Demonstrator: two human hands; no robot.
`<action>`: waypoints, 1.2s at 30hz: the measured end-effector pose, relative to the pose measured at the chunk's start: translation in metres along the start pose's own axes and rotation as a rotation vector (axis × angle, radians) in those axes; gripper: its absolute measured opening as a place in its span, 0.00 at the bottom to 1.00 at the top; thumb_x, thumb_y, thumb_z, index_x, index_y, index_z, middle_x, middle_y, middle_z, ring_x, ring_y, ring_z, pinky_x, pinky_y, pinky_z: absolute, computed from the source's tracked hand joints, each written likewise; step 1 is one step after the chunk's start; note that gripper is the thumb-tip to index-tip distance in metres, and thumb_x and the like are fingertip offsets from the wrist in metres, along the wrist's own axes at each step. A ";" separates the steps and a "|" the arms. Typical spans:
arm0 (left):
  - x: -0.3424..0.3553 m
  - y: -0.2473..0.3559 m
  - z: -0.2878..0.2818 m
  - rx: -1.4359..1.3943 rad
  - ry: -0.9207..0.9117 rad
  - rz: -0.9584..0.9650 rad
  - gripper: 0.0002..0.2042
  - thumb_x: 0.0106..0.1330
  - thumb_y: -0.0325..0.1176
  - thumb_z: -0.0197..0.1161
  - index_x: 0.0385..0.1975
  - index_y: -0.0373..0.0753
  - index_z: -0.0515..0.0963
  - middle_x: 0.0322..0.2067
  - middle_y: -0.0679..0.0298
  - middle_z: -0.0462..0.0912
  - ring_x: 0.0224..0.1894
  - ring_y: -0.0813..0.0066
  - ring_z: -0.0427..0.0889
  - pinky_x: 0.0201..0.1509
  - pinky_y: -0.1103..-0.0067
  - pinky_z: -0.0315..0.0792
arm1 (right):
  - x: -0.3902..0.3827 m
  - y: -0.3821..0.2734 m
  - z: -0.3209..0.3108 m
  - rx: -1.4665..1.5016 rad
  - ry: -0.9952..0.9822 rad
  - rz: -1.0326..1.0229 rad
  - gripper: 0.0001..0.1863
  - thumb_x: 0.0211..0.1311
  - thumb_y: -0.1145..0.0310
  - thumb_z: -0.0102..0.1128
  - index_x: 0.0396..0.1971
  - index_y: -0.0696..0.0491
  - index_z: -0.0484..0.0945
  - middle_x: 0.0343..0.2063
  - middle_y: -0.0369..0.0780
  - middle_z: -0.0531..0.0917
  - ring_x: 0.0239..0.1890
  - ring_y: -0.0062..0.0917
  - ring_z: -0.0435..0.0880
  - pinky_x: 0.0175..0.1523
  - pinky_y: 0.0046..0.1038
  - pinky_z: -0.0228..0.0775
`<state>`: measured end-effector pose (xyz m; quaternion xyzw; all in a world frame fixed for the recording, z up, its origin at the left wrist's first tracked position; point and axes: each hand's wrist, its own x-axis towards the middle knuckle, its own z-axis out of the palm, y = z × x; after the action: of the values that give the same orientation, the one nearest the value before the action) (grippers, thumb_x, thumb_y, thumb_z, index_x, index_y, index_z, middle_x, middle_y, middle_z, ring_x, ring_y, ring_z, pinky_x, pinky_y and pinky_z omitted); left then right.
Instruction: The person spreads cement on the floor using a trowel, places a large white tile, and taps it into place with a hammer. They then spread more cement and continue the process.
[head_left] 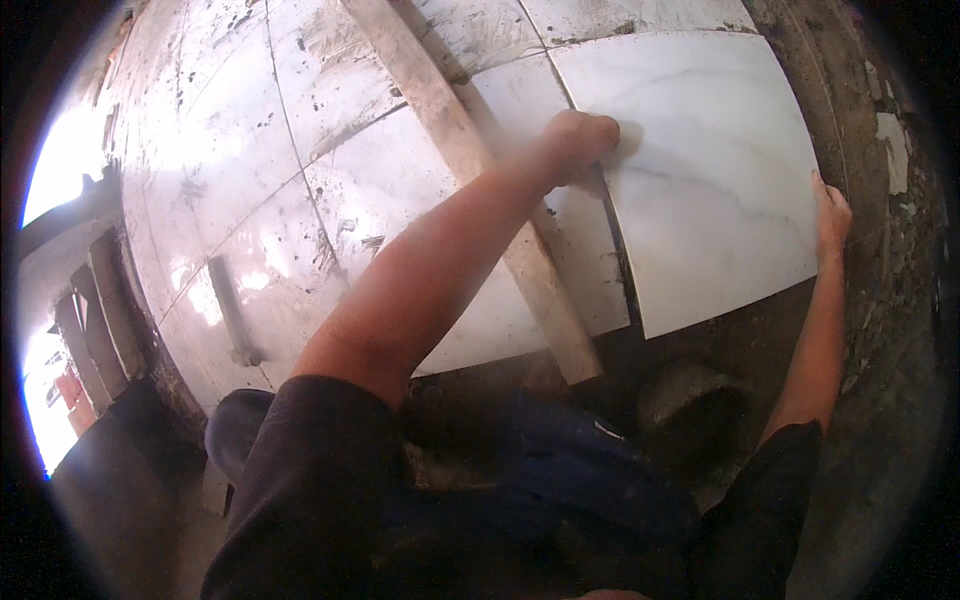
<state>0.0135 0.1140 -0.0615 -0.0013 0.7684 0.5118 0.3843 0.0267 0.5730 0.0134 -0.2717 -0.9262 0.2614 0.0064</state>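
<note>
A large white marbled tile [710,170] lies to the right of the laid tiles, with a dark narrow gap along its left edge. My left hand [580,145] is closed at that left edge, its fingertips mostly hidden under the hand. On the opposite side, my right hand [832,215] grips the tile's right edge, with fingertips at the rim. A long wooden plank [450,125] runs slantwise beneath my left forearm, across the laid tiles.
Smeared, dirt-spotted laid tiles [220,170] spread to the left. A hammer-like tool [230,310] rests on them. Near my knees stands a round, dark container [690,395]. Rough ground [870,170] borders the right side. Wooden boards [115,305] lean at the far left.
</note>
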 end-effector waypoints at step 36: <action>-0.025 0.065 -0.024 1.076 0.594 0.087 0.40 0.68 0.58 0.40 0.70 0.31 0.42 0.72 0.52 0.42 0.74 0.57 0.39 0.74 0.56 0.31 | 0.029 0.035 -0.008 -0.110 -0.203 0.000 0.36 0.55 0.37 0.57 0.49 0.57 0.80 0.48 0.45 0.81 0.52 0.33 0.77 0.58 0.34 0.63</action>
<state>-0.0089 0.1160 0.0080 0.0818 0.9925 0.0452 0.0793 0.0204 0.6169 -0.0004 -0.2437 -0.9350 0.2364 -0.1024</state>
